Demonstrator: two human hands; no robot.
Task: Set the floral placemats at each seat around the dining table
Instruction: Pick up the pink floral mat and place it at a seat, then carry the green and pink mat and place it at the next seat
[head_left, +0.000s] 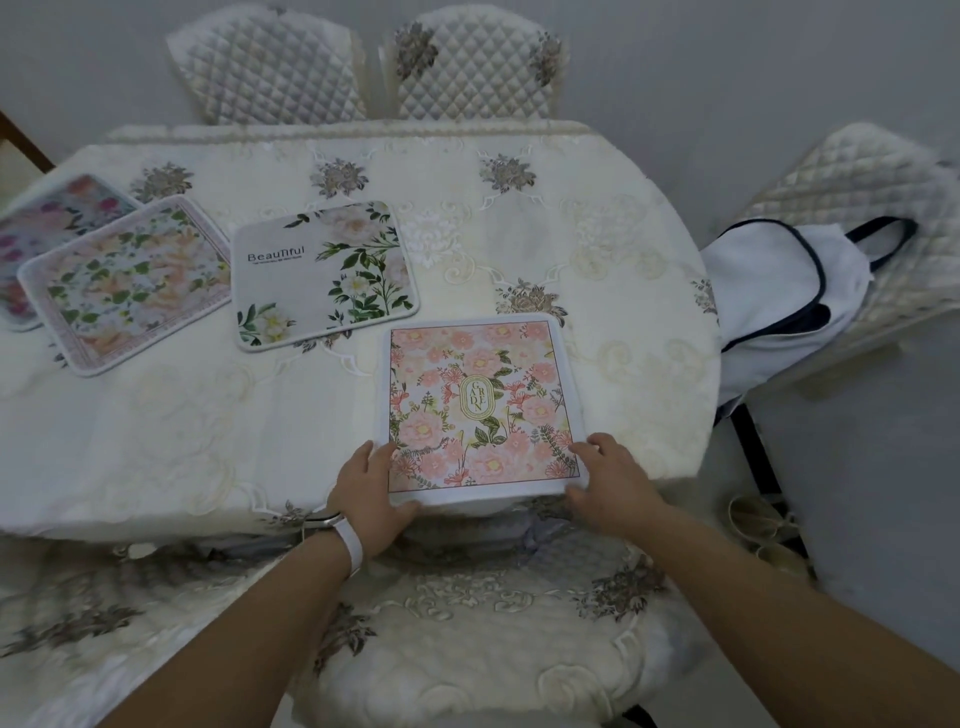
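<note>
A pink floral placemat (478, 395) lies at the near edge of the dining table (597, 249), in front of the near chair (483, 634). My left hand (371, 496) grips its near left corner, and my right hand (608, 478) grips its near right corner. A grey "Beautiful" placemat (322, 273) lies further left. Beyond it sits a peach and green placemat (130, 283), overlapping a pink and purple placemat (47, 218) at the table's left end.
Two quilted chairs (467, 67) stand at the far side and another (872, 208) at the right, holding a white bag (779, 291) with dark trim. A cream embroidered cloth covers the table.
</note>
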